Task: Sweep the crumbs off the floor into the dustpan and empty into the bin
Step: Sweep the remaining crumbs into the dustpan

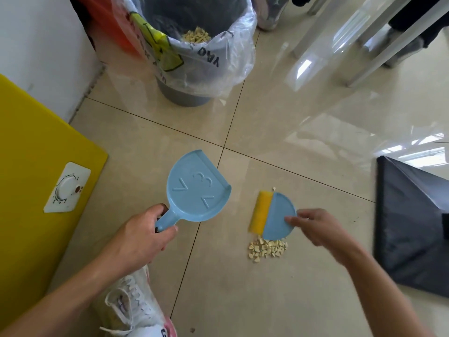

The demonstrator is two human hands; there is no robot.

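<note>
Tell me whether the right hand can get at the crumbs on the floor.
Probably yes: the crumbs lie uncovered close by the right hand, and only the brush it holds is near them.

Most of the dustpan [196, 188] handle is buried inside my left grip [143, 237]. My right grip [318, 227] is kinda motion-smeared and covers the edge of the brush [277, 215] it pinches. The bin [182, 93] runs out the top of the shot and the print on its liner [218, 57] is too crumpled to read, plus the black bag [413, 227] gets chopped at the right edge, the yellow board [36, 166] at the left, my shoe [131, 305] at the bottom.
</note>
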